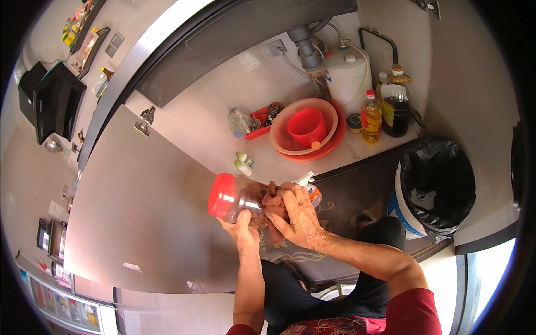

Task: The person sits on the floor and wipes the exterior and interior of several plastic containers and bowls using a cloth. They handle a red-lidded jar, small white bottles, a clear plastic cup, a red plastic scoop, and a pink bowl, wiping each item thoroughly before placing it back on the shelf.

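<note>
My left hand [244, 230] is closed around a clear plastic jar [244, 194] with a red lid [221, 195]. The jar lies tilted on its side, lid toward the left. My right hand [301, 216] presses a crumpled reddish-brown cloth [272, 202] against the jar's bottom end, which the cloth partly covers. Just beyond my right hand a spray bottle [314, 195] with a white trigger head shows in part; the hand hides the rest.
Inside the open cabinet stand a red bowl [307, 125] in nested basins [278, 135], an oil bottle [371, 120], a jug of dark liquid [396, 111] and a white tank [347, 75]. Small white bottles [244, 166] lie nearer. A bin [410, 212] lined with black plastic is right; the cabinet door [139, 212] stands left.
</note>
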The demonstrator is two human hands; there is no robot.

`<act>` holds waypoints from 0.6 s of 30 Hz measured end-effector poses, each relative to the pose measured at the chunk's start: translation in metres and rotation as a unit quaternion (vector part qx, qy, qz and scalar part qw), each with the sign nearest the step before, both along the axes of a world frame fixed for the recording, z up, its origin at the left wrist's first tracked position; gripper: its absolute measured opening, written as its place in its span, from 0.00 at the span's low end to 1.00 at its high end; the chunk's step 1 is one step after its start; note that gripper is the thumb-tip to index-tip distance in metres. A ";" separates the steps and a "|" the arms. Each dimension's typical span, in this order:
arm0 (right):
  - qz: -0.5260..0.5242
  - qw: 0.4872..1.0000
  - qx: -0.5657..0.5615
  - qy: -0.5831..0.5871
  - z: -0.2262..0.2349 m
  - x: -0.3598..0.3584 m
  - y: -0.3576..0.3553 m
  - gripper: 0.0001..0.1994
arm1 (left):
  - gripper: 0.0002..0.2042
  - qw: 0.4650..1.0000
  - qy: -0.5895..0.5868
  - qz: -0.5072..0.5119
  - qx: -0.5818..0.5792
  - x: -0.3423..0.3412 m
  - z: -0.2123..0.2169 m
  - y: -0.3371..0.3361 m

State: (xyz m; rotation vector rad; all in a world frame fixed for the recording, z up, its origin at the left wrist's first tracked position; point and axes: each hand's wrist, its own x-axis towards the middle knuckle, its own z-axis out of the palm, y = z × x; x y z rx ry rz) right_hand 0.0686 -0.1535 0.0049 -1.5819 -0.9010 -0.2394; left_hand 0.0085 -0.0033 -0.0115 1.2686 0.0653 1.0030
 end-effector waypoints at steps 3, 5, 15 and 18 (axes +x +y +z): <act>0.015 0.995 -0.009 -0.101 0.013 0.007 -0.009 0.24 | 0.39 0.997 -0.001 -0.082 -0.013 -0.002 0.004 -0.014; 0.047 0.993 0.057 -0.097 0.018 0.014 -0.008 0.23 | 0.43 0.986 0.016 -0.136 -0.099 -0.008 0.001 -0.020; 0.422 0.824 0.069 0.371 0.014 0.071 -0.015 0.16 | 0.66 0.944 0.104 -0.226 0.218 -0.016 0.014 -0.046; 0.374 0.875 -0.009 0.307 0.041 0.062 -0.033 0.14 | 0.68 0.937 0.125 -0.229 0.234 -0.016 0.013 -0.046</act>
